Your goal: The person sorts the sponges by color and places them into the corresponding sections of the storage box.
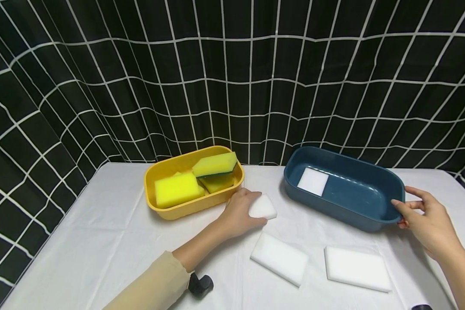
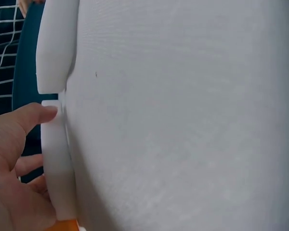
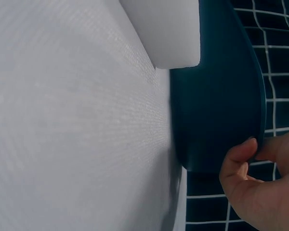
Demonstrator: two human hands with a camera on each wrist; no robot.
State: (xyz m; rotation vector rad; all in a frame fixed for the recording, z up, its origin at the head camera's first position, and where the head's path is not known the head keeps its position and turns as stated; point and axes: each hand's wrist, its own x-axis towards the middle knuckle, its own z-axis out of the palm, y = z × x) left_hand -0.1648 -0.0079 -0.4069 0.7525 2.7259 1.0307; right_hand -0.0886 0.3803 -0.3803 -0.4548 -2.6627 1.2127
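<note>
My left hand (image 1: 242, 213) is over a white melamine sponge (image 1: 262, 207) lying beside the yellow bin (image 1: 193, 206). In the left wrist view the thumb presses one end of this sponge (image 2: 57, 163), and the other fingers curl behind it. My right hand (image 1: 430, 224) pinches the right end of the dark blue bin (image 1: 345, 215) at its rim, thumb inside and fingers outside, as the right wrist view also shows of the blue bin (image 3: 221, 120). One white sponge (image 1: 313, 181) lies flat in the blue bin's left part.
Several yellow sponges (image 1: 178, 189), one showing a dark green scouring side, fill the yellow bin. Two more white sponges (image 1: 280, 258) (image 1: 357, 269) lie on the white cloth (image 1: 100, 241) near the front. A black curtain with white grid lines (image 1: 240, 99) hangs behind.
</note>
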